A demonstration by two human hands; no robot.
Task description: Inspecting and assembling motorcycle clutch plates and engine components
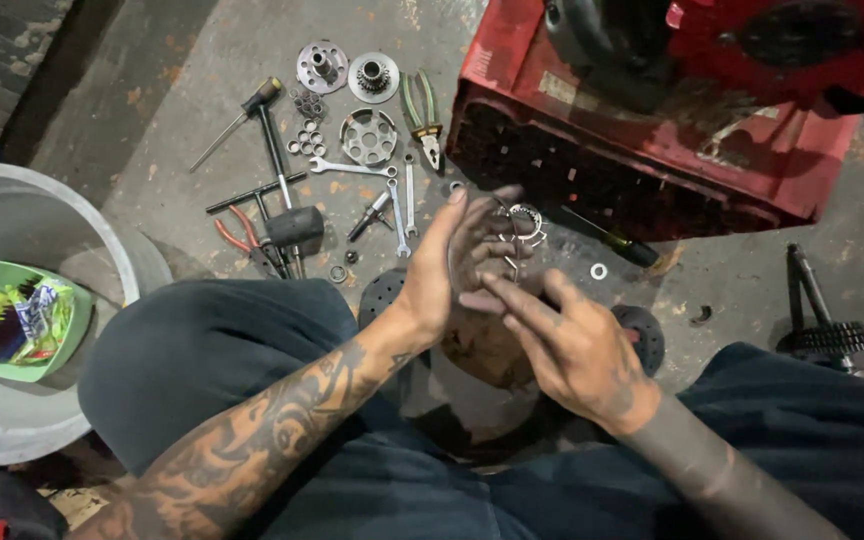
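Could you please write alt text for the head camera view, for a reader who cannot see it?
A seated person's left hand and right hand hold a small toothed metal ring over a concrete floor strewn with wrenches, pliers and round metal parts, beside a red crate.

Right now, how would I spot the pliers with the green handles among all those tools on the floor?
Find the red crate at top right. Just off its left edge, on the concrete floor, lie the green-handled pliers, jaws pointing toward the person. The other pliers, farther left by the hammer, have red handles.
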